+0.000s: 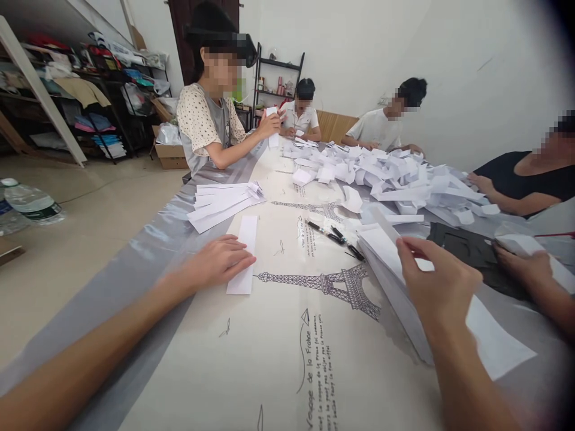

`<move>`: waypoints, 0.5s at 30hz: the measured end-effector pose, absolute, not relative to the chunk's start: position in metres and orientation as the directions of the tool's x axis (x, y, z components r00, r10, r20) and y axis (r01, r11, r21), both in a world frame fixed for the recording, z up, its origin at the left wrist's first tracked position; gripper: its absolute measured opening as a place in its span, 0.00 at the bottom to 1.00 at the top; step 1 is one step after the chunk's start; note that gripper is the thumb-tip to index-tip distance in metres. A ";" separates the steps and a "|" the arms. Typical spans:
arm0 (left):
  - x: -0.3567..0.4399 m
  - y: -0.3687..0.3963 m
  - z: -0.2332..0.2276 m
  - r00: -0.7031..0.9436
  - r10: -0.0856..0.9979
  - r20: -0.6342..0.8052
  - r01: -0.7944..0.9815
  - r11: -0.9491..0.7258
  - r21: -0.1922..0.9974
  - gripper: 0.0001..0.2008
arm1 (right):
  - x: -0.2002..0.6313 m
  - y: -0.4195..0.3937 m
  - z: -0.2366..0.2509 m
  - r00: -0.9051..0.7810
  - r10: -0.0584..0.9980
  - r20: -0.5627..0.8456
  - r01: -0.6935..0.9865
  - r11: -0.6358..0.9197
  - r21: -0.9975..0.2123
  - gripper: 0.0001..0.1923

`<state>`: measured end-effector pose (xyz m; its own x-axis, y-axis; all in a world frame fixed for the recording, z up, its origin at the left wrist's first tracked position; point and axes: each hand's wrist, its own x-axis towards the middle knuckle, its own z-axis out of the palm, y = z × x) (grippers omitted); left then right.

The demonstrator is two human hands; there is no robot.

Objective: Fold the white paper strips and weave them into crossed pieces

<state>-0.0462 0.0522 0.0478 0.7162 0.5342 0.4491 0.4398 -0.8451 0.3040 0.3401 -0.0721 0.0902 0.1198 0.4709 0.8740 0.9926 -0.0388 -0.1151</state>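
Observation:
My left hand [219, 261] lies with its fingers stretched out over a white paper strip [245, 272] on the table covering, pressing on its left edge. On the right, my right hand [438, 272] pinches thumb and forefinger together at the end of a thin white strip of paper [385, 226]. Beneath that hand is a stack of long white paper sheets [390, 269], partly hidden by my wrist and forearm. Further along, a fanned bundle of white paper strips [222, 203] rests near the table's left edge.
Several pens [335, 233] lie mid-table, beside a large heap of folded paper pieces [381, 170]. A black plastic bag [467, 254] sits at right, near another person's hand [527, 269]. Several people sit around the table; one at left holds folded paper [272, 129].

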 end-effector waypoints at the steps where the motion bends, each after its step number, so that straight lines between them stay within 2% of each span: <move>1: -0.044 0.049 0.051 0.697 0.570 0.435 0.464 -0.821 0.332 0.18 | 0.330 -0.074 0.093 0.006 0.386 0.922 0.999 0.047 -0.026 0.09; 2: -0.041 0.044 0.054 0.673 0.614 0.413 0.481 -0.787 0.386 0.18 | 0.319 -0.075 0.094 -0.116 0.331 0.937 0.986 0.156 0.066 0.05; 3: -0.037 0.038 0.057 0.636 0.671 0.381 0.487 -0.732 0.476 0.21 | 0.306 -0.077 0.093 -0.222 0.331 0.917 0.955 0.262 0.137 0.04; 4: -0.032 0.030 0.059 0.625 0.707 0.330 0.450 -0.672 0.589 0.26 | 0.293 -0.079 0.091 -0.314 0.297 0.902 0.908 0.370 0.195 0.07; 6: -0.021 0.015 0.060 0.684 0.702 0.201 0.302 -0.523 0.797 0.40 | 0.265 -0.082 0.084 -0.440 0.221 0.871 0.777 0.579 0.245 0.12; 7: -0.016 0.009 0.060 0.735 0.659 0.159 0.231 -0.464 0.855 0.42 | 0.253 -0.084 0.079 -0.468 0.210 0.858 0.715 0.661 0.228 0.12; 9: -0.009 -0.001 0.059 0.784 0.603 0.151 0.142 -0.410 0.901 0.41 | 0.233 -0.088 0.069 -0.547 0.296 0.783 0.643 0.748 0.167 0.11; 13: -0.010 -0.005 0.056 0.702 0.653 0.284 0.086 -0.474 0.876 0.50 | 0.216 -0.092 0.055 -0.596 0.404 0.694 0.625 0.776 0.085 0.15; 15: -0.012 -0.003 0.056 0.697 0.667 0.262 0.077 -0.432 0.898 0.52 | 0.216 -0.091 0.051 -0.559 0.454 0.694 0.645 0.764 0.019 0.15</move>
